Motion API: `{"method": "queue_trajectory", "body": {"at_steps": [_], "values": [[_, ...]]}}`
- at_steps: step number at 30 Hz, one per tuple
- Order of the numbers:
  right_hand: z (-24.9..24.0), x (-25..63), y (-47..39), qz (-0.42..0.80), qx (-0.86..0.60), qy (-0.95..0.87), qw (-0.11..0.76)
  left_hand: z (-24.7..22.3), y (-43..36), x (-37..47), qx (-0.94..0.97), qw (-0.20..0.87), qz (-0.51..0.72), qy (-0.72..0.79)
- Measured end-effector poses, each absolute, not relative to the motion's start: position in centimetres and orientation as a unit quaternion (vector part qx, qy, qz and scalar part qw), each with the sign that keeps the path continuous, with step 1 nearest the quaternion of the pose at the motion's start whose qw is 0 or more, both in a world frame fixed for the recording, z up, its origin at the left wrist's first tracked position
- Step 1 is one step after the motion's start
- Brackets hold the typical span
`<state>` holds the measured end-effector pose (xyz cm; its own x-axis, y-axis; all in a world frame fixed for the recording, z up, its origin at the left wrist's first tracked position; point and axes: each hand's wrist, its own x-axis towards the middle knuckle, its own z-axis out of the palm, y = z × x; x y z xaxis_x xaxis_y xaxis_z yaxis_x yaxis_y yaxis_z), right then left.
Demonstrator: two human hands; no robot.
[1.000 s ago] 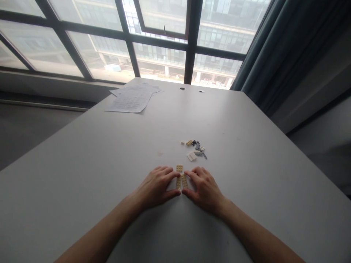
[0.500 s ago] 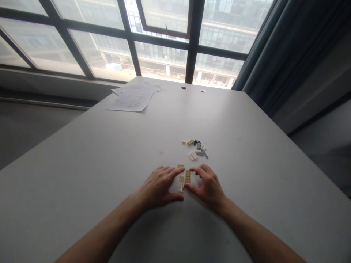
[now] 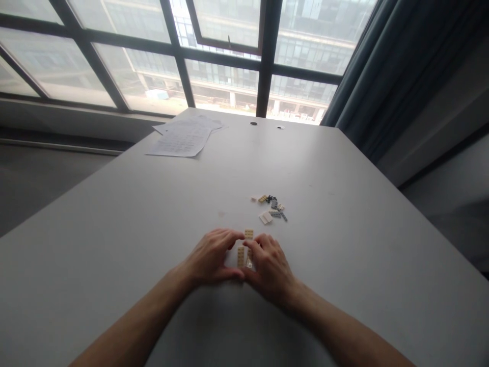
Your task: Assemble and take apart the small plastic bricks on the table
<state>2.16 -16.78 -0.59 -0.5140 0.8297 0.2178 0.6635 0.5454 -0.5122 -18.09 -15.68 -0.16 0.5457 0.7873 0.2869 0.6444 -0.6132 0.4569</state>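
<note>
Two tan toy building plates and a partly clear one lie in front of me. My right hand (image 3: 272, 265) is closed with thumb and index finger at the two ends of a narrow tan plate (image 3: 240, 257). Under its curled fingers, just right of that plate, the partly clear plate (image 3: 249, 263) is half hidden. My left hand (image 3: 214, 256) curves around from the left, thumb and fingers apart. Its thumb tip is close to my right thumb. Another tan plate (image 3: 248, 233) sits just beyond the fingertips of both hands.
Farther out lies a small group of loose pieces: a white tile piece (image 3: 266, 217), grey plates (image 3: 275, 214), a tan plate (image 3: 263, 198) and dark small parts (image 3: 271, 199). Printed papers (image 3: 181, 140) rest at the table's far left, below the window.
My right hand has moved left, bringing the narrow tan plate from the right of the partly clear plate to its left. My left hand has shifted slightly left and stays spread.
</note>
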Motion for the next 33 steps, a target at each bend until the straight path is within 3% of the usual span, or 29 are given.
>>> {"method": "queue_trajectory", "body": {"at_steps": [7,33], "values": [[-0.3,3.9,-16.4,0.197,-0.463,-0.836,0.219,0.6,-15.7,-18.0,0.886,0.132,0.147,0.419],[-0.4,5.2,-14.8,0.231,-0.395,-0.872,0.174,0.0,-15.6,-17.8,0.887,0.115,0.149,0.421]]}}
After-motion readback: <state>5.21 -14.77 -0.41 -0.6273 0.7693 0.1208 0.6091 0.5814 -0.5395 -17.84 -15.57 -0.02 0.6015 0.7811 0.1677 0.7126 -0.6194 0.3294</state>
